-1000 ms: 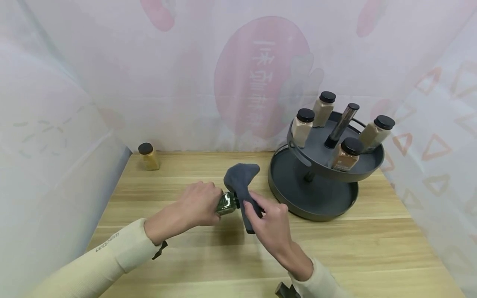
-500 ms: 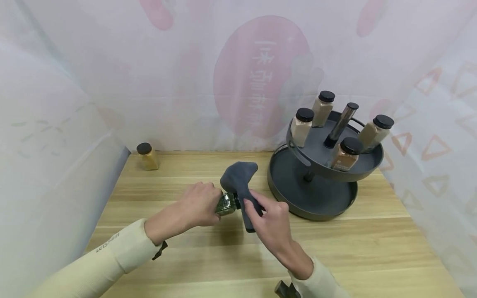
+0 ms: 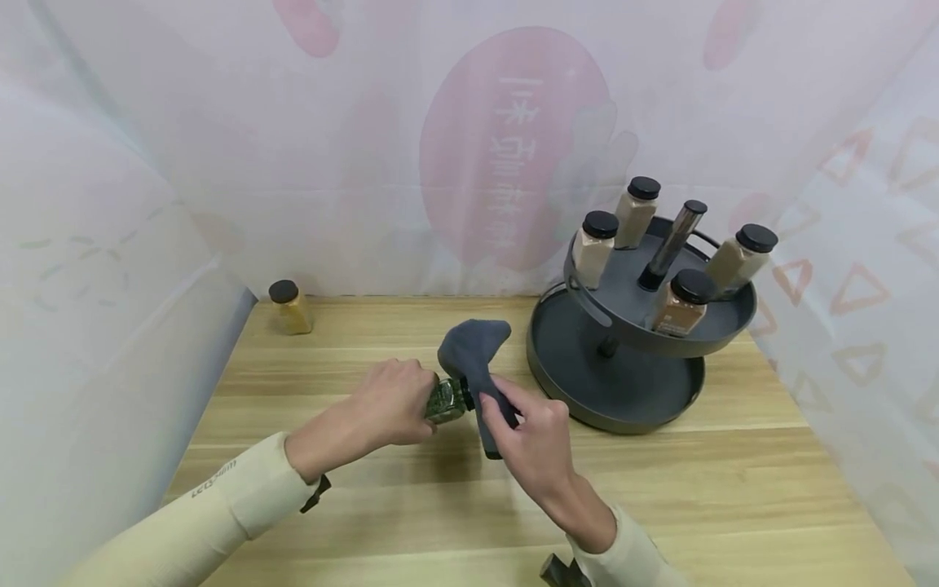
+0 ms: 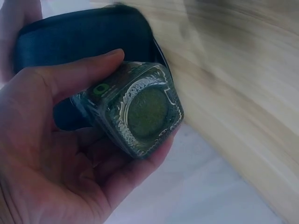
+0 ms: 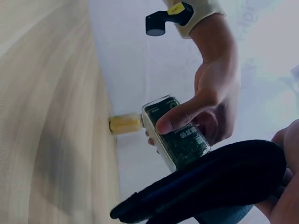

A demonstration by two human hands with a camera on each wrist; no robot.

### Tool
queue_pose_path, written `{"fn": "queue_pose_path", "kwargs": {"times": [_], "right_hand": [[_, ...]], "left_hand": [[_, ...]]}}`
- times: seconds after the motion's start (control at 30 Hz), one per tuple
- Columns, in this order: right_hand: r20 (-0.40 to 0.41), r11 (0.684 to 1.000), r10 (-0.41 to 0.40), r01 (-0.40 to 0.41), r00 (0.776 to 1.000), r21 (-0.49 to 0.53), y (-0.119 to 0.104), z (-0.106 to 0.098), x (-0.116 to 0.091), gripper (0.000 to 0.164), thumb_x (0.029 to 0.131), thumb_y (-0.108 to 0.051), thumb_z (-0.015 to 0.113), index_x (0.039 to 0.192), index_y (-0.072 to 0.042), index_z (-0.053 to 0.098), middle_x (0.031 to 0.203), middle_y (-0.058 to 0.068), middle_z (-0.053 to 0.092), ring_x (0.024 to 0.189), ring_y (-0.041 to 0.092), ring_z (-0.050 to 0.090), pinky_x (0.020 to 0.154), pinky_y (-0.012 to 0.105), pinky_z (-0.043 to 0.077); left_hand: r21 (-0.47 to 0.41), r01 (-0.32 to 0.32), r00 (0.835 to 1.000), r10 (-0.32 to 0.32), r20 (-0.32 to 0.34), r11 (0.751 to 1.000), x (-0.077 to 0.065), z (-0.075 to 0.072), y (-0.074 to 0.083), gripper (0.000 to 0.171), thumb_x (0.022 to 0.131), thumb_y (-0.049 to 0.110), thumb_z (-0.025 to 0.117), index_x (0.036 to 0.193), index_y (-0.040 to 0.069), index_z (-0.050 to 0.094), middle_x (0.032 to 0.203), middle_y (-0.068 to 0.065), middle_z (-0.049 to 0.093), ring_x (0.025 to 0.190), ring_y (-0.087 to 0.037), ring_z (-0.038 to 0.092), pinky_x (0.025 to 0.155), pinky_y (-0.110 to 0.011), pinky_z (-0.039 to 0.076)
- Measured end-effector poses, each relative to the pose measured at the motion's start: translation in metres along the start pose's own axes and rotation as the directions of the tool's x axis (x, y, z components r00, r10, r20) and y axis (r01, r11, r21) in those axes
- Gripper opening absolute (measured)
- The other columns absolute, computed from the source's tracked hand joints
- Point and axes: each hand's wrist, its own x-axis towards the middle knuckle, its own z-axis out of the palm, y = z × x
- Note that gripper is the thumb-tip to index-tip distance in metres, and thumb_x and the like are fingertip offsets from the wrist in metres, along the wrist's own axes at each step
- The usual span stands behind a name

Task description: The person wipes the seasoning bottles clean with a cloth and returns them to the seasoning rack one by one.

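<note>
My left hand [image 3: 392, 401] holds a square glass spice jar [image 3: 444, 402] of dried green flakes, tilted on its side above the wooden table. In the left wrist view the round base of this jar faces the camera, with thumb and fingers wrapped about its sides. A dark blue-grey cloth [image 3: 469, 352], folded and soft-looking, is pinched by my right hand [image 3: 541, 440] at the jar's lid end. The cloth covers most of the black lid. In the right wrist view the printed label shows beside the left thumb, and the cloth [image 5: 219, 179] overlaps the jar's far end.
To the right stands a dark two-tier turntable rack [image 3: 546, 379]; several black-capped spice jars sit on its upper tier, around a central post [image 3: 671, 249]. A jar of yellow powder [image 3: 293, 314] stands at the table's back left. Printed white sheets [image 3: 352, 163] enclose the back and sides.
Between the earlier frames the cloth's upper end swung slightly left, and it is now slightly back to the right. Both hands and the jar stay in nearly the same place.
</note>
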Motion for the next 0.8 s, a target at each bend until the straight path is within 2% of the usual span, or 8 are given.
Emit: {"fn": "queue_pose_path", "kwargs": {"times": [0.13,0.33,0.53,0.7,0.8], "right_hand": [[0.0,0.999,-0.012,0.012,1.0,-0.036,0.005,0.002,0.0,0.02,0.093,-0.002,0.074,0.112,-0.002,0.081,0.079,0.008,0.078,0.049,0.002,0.059,0.046,0.014,0.045],[0.013,0.996,0.057,-0.056,0.998,-0.067,0.019,0.008,-0.004,0.021,0.092,-0.002,0.077,0.112,0.001,0.081,0.086,0.015,0.08,0.052,0.006,0.067,0.049,0.014,0.049],[0.039,0.994,0.093,-0.09,0.995,-0.057,0.025,0.007,-0.001,0.019,0.093,-0.004,0.076,0.111,-0.001,0.081,0.093,0.014,0.081,0.056,0.009,0.07,0.051,0.014,0.051],[0.054,0.992,0.116,-0.113,0.992,-0.056,0.03,0.004,0.001,0.017,0.094,-0.003,0.076,0.11,0.0,0.081,0.091,0.015,0.08,0.047,0.002,0.058,0.045,0.015,0.046],[0.058,0.991,0.127,-0.124,0.99,-0.051,0.033,0.001,0.002,0.017,0.094,-0.003,0.076,0.109,0.002,0.081,0.089,0.015,0.08,0.044,-0.002,0.051,0.043,0.016,0.044]], "left_hand": [[-0.033,0.007,1.0,-0.007,-0.007,0.999,0.0,0.001,0.0,0.034,0.067,0.022,0.088,0.067,0.016,0.054,0.061,0.002,0.053,0.054,-0.016,0.048,0.044,-0.033,0.041],[-0.057,0.013,1.0,-0.014,-0.016,0.998,0.0,0.003,0.0,0.03,0.069,0.024,0.09,0.073,0.015,0.061,0.063,0.002,0.055,0.054,-0.016,0.051,0.047,-0.033,0.043],[-0.101,0.01,1.0,-0.012,-0.02,0.995,-0.001,0.001,0.0,0.029,0.071,0.025,0.091,0.078,0.014,0.065,0.064,0.003,0.056,0.054,-0.016,0.052,0.048,-0.032,0.043],[-0.177,-0.009,0.999,0.002,-0.04,0.984,-0.003,0.005,-0.002,0.028,0.074,0.023,0.092,0.08,0.014,0.066,0.064,0.005,0.057,0.055,-0.013,0.051,0.05,-0.03,0.042],[-0.268,-0.004,0.999,-0.01,-0.049,0.963,-0.004,0.012,-0.005,0.03,0.075,0.025,0.094,0.09,0.01,0.073,0.068,0.007,0.061,0.059,-0.01,0.053,0.054,-0.028,0.045]]}}
